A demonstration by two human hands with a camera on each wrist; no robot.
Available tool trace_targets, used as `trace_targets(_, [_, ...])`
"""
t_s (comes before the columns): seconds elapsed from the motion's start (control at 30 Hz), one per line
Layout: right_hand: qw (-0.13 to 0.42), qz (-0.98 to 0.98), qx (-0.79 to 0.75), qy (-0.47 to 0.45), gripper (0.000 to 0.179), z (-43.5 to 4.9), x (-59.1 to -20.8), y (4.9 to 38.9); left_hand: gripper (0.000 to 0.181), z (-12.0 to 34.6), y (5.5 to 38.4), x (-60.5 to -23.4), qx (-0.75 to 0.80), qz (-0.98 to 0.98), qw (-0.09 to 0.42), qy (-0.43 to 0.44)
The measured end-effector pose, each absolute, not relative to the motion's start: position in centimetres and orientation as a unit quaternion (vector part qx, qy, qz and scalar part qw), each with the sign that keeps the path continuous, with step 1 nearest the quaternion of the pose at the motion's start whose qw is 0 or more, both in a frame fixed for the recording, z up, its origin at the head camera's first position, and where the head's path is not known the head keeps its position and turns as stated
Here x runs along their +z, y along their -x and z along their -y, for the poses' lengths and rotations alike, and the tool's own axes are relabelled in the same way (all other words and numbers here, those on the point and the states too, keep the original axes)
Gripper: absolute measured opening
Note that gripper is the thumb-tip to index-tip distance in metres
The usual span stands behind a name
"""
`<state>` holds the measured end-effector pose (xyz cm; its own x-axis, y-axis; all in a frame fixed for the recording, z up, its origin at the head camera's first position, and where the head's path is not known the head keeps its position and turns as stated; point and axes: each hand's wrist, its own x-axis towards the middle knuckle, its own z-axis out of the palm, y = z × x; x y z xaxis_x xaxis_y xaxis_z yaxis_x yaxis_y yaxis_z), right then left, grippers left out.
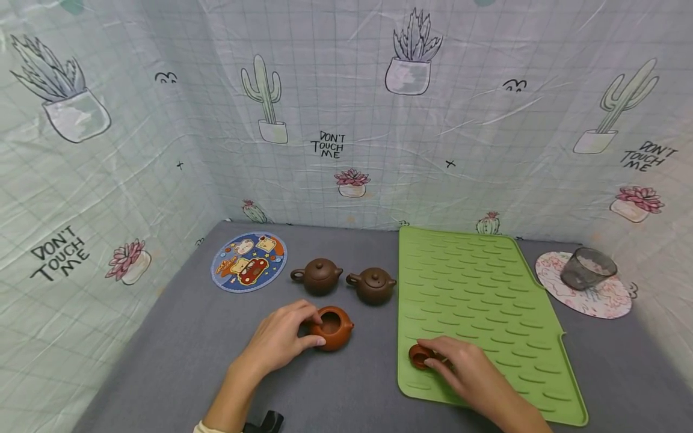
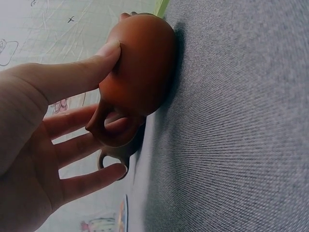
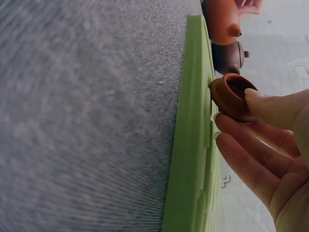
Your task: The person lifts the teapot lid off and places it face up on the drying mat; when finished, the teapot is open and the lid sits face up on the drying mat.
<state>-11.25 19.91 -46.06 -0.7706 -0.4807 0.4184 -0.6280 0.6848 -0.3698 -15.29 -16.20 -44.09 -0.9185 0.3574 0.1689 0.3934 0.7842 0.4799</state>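
Observation:
An orange-brown clay teapot stands lidless on the grey cloth, its dark inside showing and its spout pointing right. My left hand grips it from the left; in the left wrist view the thumb presses on its side, and the other fingers spread behind the looped handle. Over the near left corner of the green mat, my right hand pinches a small reddish-brown clay teapot lid between thumb and fingers. Its hollow side faces up.
Two dark brown lidded teapots, one on the left and one on the right, stand behind the orange one. A round blue coaster lies at the back left. On the right, a smoky glass sits on a pink-patterned coaster.

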Motion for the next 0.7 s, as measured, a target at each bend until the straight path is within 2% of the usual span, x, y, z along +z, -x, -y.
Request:
trace_targets(0.23, [0.139,0.896,0.277,-0.316,0.030,-20.07,-46.29,11.44,0.024,16.22,15.21,-44.03,-0.261,0.945,0.035,0.195])
trace_targets(0.47, [0.085,0.897,0.293,-0.320,0.037,-20.26,-46.18,11.75,0.025,16.13,15.17,-44.11,-0.256,0.947,0.037,0.190])
trace_targets(0.7, [0.095,0.910,0.253,-0.314,0.037,-20.14,-46.07,12.17,0.025,16.13,15.16,-44.15,-0.256,0.948,0.041,0.186])
